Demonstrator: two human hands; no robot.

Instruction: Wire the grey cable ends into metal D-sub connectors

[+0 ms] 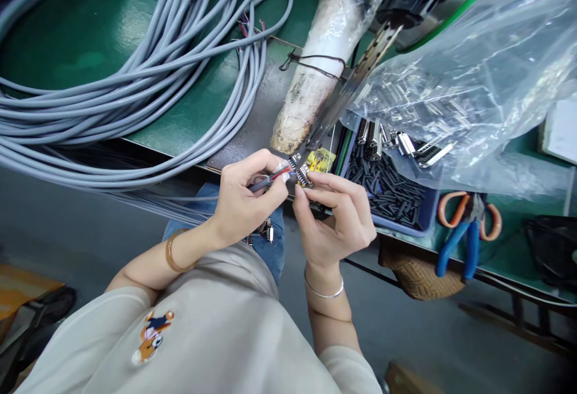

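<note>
Between thumb and fingers, my left hand [250,192] pinches the end of a grey cable [260,186], whose thin coloured wires [283,172] fan out toward the right. My right hand [338,210] grips a small metal multi-pin connector [304,175] with thumb and fingertips, close to the wire ends. Whether any wire touches its pins is too small to tell. Just above, the tip of a soldering iron [315,135] points down at the connector. A second metal connector piece [294,160] shows by my left fingertips. Yellow material [321,159] lies behind the connector.
Bundled grey cables [189,75] cover the bench's left side. A white wrapped tube [311,75] slants toward my hands. At right stand a blue tray [421,225] of black sleeves, a plastic bag [469,81] of connectors, and pliers and cutters [471,231] at the edge. Connectors [264,231] rest on my lap.
</note>
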